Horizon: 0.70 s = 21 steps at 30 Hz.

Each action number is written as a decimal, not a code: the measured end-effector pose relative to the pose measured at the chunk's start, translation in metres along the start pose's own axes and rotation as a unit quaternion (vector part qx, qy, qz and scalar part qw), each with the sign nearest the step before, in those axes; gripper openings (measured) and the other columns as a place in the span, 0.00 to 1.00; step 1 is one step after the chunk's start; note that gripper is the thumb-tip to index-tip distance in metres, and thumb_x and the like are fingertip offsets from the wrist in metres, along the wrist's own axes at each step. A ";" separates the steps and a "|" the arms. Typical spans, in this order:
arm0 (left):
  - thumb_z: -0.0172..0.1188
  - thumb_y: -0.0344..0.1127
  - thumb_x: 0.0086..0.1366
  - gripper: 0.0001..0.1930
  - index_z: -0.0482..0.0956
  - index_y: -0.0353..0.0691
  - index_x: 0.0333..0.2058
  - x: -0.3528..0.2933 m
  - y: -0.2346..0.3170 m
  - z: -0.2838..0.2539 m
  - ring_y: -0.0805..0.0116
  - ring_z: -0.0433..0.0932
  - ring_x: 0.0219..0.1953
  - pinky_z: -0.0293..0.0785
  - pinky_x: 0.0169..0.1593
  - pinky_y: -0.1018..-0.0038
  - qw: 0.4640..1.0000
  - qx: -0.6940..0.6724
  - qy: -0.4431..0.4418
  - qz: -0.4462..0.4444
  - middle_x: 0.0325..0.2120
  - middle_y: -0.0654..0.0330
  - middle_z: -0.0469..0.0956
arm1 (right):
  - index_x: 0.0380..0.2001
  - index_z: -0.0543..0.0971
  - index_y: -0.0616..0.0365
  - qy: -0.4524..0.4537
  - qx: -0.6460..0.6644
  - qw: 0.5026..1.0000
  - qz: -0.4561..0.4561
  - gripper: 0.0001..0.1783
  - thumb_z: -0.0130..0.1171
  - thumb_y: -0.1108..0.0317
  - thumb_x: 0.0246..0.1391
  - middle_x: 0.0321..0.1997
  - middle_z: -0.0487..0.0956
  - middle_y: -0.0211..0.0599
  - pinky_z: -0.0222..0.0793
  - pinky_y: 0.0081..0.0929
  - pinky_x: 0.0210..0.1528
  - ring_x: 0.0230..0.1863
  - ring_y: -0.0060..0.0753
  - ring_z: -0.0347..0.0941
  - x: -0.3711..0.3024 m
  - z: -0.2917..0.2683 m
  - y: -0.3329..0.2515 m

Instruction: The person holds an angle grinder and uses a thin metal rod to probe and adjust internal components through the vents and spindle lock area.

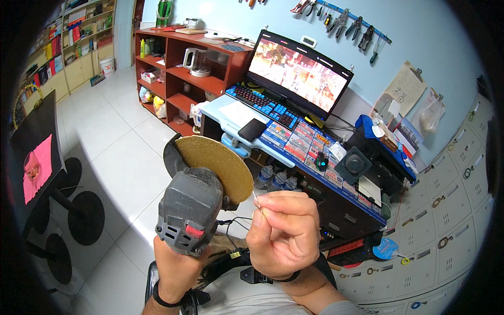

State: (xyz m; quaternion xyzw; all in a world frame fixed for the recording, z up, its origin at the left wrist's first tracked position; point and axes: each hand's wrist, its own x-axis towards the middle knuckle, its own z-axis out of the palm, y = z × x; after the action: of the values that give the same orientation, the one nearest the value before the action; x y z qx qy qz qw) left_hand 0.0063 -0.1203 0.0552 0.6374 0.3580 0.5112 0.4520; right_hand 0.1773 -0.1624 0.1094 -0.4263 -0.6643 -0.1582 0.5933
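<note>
My left hand [177,266] is closed around the body of a dark grey angle grinder [186,210] with a red switch, held upright in front of me. A large round tan disc [223,165] is mounted at its top, partly covered by a black guard [171,156]. Just right of the disc's edge, my right hand [286,236] pinches a thin metal pin [256,198] between thumb and forefinger. The pin's upper end points toward the disc; I cannot tell whether the two touch. Its lower end is hidden by my fingers.
Ahead stands a desk with a monitor [299,73], keyboard [268,106], black phone [252,129] and small fan [353,164]. A red-brown shelf [181,100] is behind the grinder. Grey lockers [436,226] line the right; a black table [39,136] stands left. Cables [231,223] hang near my lap.
</note>
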 end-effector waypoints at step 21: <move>0.67 0.20 0.53 0.22 0.78 0.32 0.49 0.000 -0.003 -0.008 0.69 0.80 0.42 0.76 0.49 0.72 0.999 0.000 -0.040 -0.018 0.40 0.61 0.81 | 0.44 0.73 0.64 0.000 -0.020 1.000 -0.004 0.15 0.64 0.87 0.57 0.49 0.78 0.51 0.81 0.27 0.44 0.44 0.38 0.81 0.000 0.010 0.004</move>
State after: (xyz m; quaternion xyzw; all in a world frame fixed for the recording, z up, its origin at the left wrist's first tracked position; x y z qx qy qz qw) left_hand -0.0017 -0.1178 0.0531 0.6507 0.3509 0.4772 0.4752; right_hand 0.1743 -0.1527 0.1058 -0.4353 -0.6625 -0.1746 0.5840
